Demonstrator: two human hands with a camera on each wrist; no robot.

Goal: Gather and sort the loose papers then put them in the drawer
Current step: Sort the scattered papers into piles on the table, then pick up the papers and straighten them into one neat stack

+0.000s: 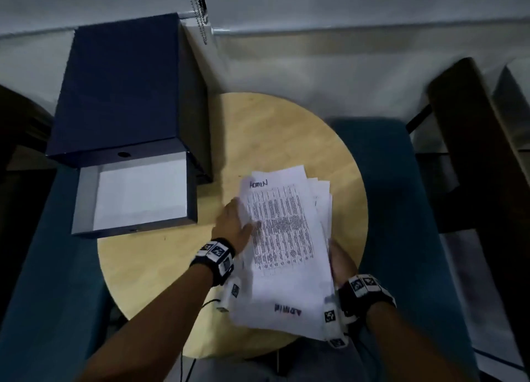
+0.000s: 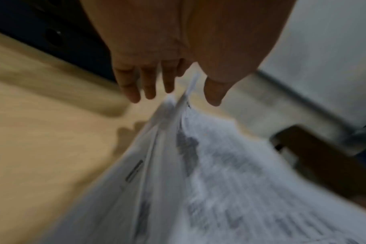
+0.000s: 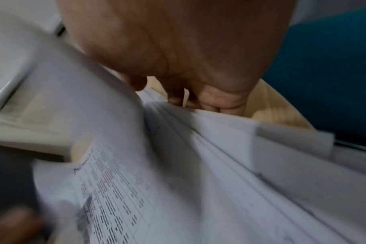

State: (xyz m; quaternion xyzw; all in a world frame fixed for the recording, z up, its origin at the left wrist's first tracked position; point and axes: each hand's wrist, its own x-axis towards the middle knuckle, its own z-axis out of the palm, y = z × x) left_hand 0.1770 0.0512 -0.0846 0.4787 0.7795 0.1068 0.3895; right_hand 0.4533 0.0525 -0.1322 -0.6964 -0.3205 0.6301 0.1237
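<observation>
A stack of printed white papers (image 1: 286, 238) is tilted over the round wooden table (image 1: 275, 134), its near end past the table's front edge. My left hand (image 1: 238, 223) lies along the stack's left edge with its thumb over the top sheet. In the left wrist view the left hand (image 2: 190, 97) has straight fingers (image 2: 148, 85), and the papers (image 2: 219, 181) rise between fingers and thumb. My right hand (image 1: 339, 262) grips the right edge. In the right wrist view the right hand (image 3: 178, 92) curls around the papers (image 3: 198, 181). The open drawer (image 1: 192, 192) stands left of the stack.
The drawer belongs to a dark blue box (image 1: 120, 89) at the table's back left, and its inside looks white. Teal seating (image 1: 395, 209) surrounds the table. Dark wooden furniture (image 1: 473, 152) stands at the right. A bead chain (image 1: 200, 11) hangs behind the box.
</observation>
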